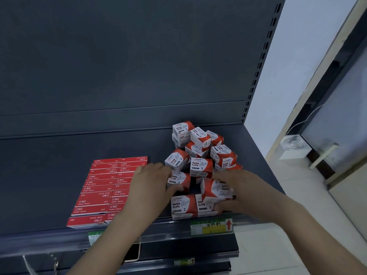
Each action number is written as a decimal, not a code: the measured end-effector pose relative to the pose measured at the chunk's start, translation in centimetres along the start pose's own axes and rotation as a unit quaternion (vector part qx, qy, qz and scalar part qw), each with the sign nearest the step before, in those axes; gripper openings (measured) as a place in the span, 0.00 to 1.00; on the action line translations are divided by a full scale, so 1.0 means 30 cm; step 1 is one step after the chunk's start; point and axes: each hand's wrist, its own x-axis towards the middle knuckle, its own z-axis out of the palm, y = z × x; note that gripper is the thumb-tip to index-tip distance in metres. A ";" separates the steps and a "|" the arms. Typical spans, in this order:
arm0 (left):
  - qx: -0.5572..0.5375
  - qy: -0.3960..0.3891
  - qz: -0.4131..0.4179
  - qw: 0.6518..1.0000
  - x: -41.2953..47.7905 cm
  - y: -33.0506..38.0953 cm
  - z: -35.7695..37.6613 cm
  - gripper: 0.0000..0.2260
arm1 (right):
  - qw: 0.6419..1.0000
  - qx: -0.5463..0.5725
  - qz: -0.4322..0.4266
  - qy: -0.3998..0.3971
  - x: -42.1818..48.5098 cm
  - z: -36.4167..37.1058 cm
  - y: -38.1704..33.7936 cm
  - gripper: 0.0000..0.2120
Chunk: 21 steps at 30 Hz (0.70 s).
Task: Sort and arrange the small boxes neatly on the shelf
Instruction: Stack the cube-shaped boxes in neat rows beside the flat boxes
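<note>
Several red-and-white paper clip boxes lie in a loose heap on the dark shelf, right of centre. Two of them stand side by side at the shelf's front edge. My left hand grips a paper clip box at the heap's left side, thumb curled under it. My right hand holds a tilted box just above the front row, fingers over its top and thumb beneath. Flat red staple boxes lie in two neat columns to the left.
The shelf's back panel rises behind the heap, and the slotted upright stands on the right. A price label strip runs along the front rail. A lower shelf sits beneath. Right of the unit are a white wall and a floor.
</note>
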 end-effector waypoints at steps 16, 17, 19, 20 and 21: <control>-0.037 -0.007 -0.115 0.993 0.077 0.061 0.018 0.24 | 0.988 0.134 0.074 -0.018 -0.062 0.071 0.143 0.24; -0.037 0.000 -0.123 0.992 0.074 0.052 -0.004 0.23 | 0.989 0.124 0.078 -0.009 -0.060 0.069 0.154 0.24; -0.031 0.012 -0.113 0.993 0.063 0.030 -0.055 0.23 | 0.991 0.101 0.082 0.005 -0.056 0.061 0.173 0.25; -0.037 0.008 -0.089 0.995 0.055 0.017 -0.078 0.23 | 0.992 0.093 0.081 0.007 -0.054 0.057 0.180 0.26; -0.057 -0.009 -0.059 0.997 0.045 0.006 -0.102 0.23 | 0.993 0.088 0.079 0.006 -0.052 0.052 0.184 0.26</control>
